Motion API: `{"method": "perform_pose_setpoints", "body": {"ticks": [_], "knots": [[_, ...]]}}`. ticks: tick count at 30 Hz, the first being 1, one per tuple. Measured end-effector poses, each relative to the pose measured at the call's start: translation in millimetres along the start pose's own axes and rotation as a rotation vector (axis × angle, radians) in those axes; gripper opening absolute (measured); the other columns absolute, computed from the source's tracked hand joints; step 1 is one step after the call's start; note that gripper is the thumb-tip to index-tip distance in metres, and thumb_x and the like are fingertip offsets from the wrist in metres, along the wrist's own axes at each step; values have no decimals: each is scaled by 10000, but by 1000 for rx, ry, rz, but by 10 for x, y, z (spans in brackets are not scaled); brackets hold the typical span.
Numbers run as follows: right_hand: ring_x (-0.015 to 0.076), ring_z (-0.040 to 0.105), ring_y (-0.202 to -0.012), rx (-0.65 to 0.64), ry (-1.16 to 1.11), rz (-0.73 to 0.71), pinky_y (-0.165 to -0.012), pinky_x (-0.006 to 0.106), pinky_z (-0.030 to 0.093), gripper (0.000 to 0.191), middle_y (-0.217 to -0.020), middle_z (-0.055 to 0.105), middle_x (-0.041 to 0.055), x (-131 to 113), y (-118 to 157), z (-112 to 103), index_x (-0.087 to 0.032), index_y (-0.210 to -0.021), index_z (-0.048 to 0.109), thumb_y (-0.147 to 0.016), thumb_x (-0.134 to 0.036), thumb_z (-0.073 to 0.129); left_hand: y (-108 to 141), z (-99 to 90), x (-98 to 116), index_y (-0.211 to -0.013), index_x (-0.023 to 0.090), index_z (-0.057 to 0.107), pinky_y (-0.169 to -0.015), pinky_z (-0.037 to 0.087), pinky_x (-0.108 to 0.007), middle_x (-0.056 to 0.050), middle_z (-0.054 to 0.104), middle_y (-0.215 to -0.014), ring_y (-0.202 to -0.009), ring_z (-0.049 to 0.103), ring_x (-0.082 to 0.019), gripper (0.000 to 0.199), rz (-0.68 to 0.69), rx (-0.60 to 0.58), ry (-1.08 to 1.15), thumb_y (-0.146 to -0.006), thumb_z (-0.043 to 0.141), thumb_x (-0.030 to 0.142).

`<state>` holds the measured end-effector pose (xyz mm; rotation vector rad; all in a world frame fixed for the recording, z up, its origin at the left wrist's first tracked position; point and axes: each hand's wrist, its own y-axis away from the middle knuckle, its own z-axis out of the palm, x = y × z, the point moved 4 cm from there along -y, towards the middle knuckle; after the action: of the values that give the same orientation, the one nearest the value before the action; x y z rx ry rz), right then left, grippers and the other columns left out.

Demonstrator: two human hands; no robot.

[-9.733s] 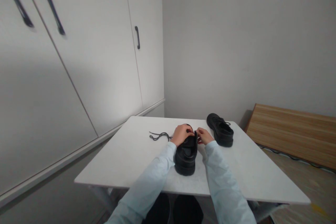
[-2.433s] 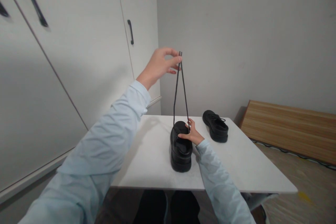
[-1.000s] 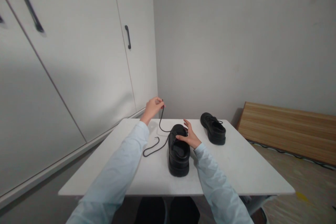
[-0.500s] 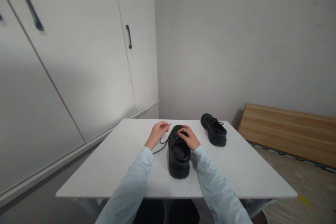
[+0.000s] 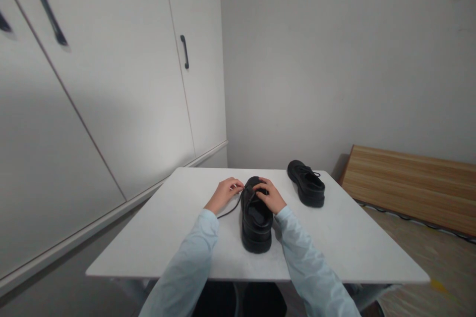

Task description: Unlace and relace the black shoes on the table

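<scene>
A black shoe (image 5: pixel 256 232) stood upright midway across a white tabletop (image 5: pixel 345 245), its heel near the front edge and its toe toward the back edge. The person's left hand (image 5: pixel 225 194) was closed at the fingertips, pinching a black lace (image 5: pixel 231 210) beside the shoe's left side; a length of it ran down toward the tabletop's left half, partly hidden by that hand. The right hand (image 5: pixel 269 195) curved over the shoe's right side, fingers bent and touching the upper; whether it gripped could not be told. The hands covered much of the lacing. A second black shoe (image 5: pixel 308 189), laced, stood by the back right corner, apart from the hands. Pale blue sleeves (image 5: pixel 188 265) crossed the front edge, with dark-clothed legs (image 5: pixel 215 299) below it. Beyond the left edge rose white cabinets (image 5: pixel 137 84) with dark handles (image 5: pixel 185 52); behind the back edge was a plain grey wall (image 5: pixel 334 59). Past the right edge, a wood-grain board (image 5: pixel 405 190) leaned above a brownish floor (image 5: pixel 403 260), a dark cable (image 5: pixel 411 220) along its lower edge.
</scene>
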<state>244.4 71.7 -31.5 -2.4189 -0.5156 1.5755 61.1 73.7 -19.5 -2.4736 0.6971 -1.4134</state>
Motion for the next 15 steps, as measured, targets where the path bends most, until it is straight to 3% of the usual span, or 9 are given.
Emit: {"method": "perform_pose_setpoints", "body": {"ticks": [15], "knots": [[278, 420, -1260, -17, 37, 3, -1105, 432, 254, 258, -1265, 525, 70, 5, -9, 27, -224, -812, 742, -616, -107, 623, 1, 64, 3, -810, 211, 710, -705, 461, -280, -52, 698, -838, -783, 615, -193, 193, 8, -13, -17, -743, 609, 360]]}}
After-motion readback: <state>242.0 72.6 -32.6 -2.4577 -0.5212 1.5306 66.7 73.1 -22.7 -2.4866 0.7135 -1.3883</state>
